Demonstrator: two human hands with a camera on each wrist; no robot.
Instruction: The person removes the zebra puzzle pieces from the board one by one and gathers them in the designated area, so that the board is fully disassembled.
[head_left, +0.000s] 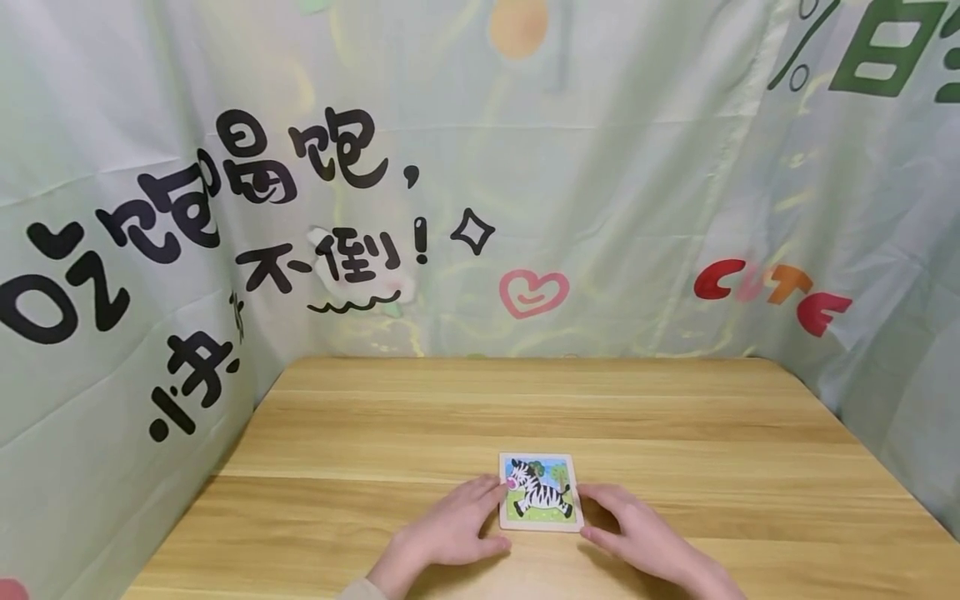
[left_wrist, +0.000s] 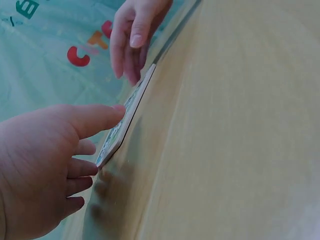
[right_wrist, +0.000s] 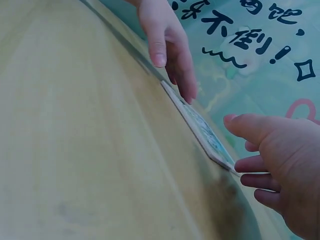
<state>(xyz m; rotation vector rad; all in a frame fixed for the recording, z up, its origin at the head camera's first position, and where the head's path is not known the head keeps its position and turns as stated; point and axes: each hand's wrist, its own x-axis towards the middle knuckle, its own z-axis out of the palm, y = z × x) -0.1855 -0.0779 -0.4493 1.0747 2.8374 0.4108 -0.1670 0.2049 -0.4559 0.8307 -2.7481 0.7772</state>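
A small square zebra puzzle board with a pale wooden frame lies flat on the table, its picture facing up. My left hand is at the board's left edge, with fingertips right at the frame and the thumb apart from the fingers. On the opposite side, my right hand has its fingertips at the right edge and its thumb near the lower right corner. Both hands have relaxed, extended fingers. In the left wrist view the board shows as a thin slab, seen nearly edge-on, between the two hands.
The wood-grain table has rounded far corners. A pale green printed curtain surrounds it at the back and on both sides, with black lettering at left, a pink heart and the word CUTE at right.
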